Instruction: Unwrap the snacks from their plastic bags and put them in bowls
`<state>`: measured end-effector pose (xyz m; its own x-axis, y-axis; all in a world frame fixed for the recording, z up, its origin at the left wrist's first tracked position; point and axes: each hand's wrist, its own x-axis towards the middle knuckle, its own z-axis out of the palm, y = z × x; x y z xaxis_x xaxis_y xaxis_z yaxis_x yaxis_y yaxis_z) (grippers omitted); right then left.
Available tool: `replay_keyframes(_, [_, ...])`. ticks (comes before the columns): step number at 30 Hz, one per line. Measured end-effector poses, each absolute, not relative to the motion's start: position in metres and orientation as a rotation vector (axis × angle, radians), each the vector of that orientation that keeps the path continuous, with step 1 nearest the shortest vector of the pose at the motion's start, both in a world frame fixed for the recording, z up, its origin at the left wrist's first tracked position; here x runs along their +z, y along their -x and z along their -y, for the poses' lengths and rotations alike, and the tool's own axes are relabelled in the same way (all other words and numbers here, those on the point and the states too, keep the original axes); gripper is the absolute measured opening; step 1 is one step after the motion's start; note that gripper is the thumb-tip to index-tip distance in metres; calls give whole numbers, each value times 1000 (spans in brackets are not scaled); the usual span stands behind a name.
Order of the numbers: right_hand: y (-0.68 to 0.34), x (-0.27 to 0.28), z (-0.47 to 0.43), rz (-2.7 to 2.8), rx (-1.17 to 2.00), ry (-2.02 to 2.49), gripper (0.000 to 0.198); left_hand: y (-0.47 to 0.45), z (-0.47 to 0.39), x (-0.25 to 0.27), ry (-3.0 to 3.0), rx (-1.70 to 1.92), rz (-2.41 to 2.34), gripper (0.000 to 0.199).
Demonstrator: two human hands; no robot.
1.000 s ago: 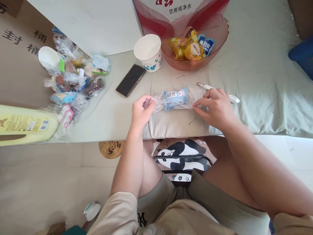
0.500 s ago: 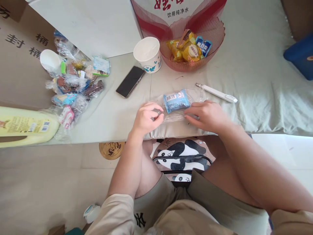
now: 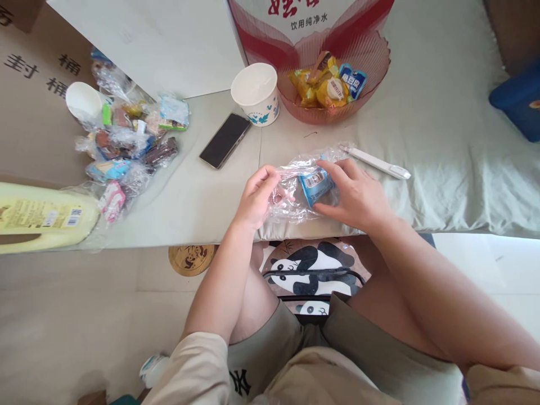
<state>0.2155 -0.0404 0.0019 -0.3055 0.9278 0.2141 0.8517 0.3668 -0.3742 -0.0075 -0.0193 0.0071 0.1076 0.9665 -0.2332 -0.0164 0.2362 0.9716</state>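
A clear plastic bag [image 3: 291,194] with a small blue snack packet [image 3: 315,184] inside it sits at the front edge of a pale green cloth-covered surface [image 3: 442,140]. My left hand [image 3: 257,194] pinches the bag's left side. My right hand [image 3: 356,194] grips the bag around the blue packet, which is tilted up on its edge. The bag is crumpled between both hands.
A white pen-like tool [image 3: 375,162] lies just beyond my right hand. Further back stand a pink bowl of wrapped sweets [image 3: 333,84], a paper cup [image 3: 256,93] and a black phone [image 3: 225,139]. At the left lie several bagged snacks [image 3: 126,146], another cup [image 3: 83,101] and a yellow bottle [image 3: 42,216].
The bag lay flat with the blue packet face up between my hands. Both hands have closed in, gathered the bag and tipped the packet up.
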Motion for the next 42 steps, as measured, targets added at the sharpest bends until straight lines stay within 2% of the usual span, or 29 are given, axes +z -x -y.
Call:
replay_keyframes(4, [-214,-1,43,2290,398,1444,78,9,21,23,-813,966,-1065,35])
replay_keyframes(8, [-213,4,42,2200,487,1366,60,14,19,31,-686,899,-1018,35])
replay_keyframes(11, [-215,8,39,1950,532,1366,52,15,13,27,-639,1068,-1219,25])
replay_keyframes(15, [-220,5,34,1570,817,1444,34,15,6,18,-636,1265,-1465,16])
replay_keyframes(18, [-224,-2,27,1298,1020,1478,38,18,5,17,-636,1283,-1493,16])
replay_keyframes(21, [-227,-4,17,1155,1067,1445,44,20,6,17,-645,1277,-1483,15])
replay_keyframes(26, [-230,4,4,1458,891,1223,66,16,7,19,-656,1265,-1471,17])
replay_keyframes(29, [-229,6,9,1768,870,1157,70,16,6,18,-699,1240,-1442,19])
replay_keyframes(31, [-228,3,16,2032,898,1077,67,20,2,14,-768,1208,-1459,18])
replay_keyframes(35, [-228,-6,26,2382,823,1066,44,41,-8,-1,-983,1237,-1684,9])
replay_keyframes(36, [-229,-8,28,2417,782,1102,42,47,-9,-3,-1058,1269,-1761,13])
replay_keyframes(39, [-230,-11,31,2474,657,1244,56,60,-3,-3,-1507,1291,-1813,30])
replay_keyframes(42, [-231,-12,33,2510,589,1392,89,61,13,5,-2079,845,-1521,42])
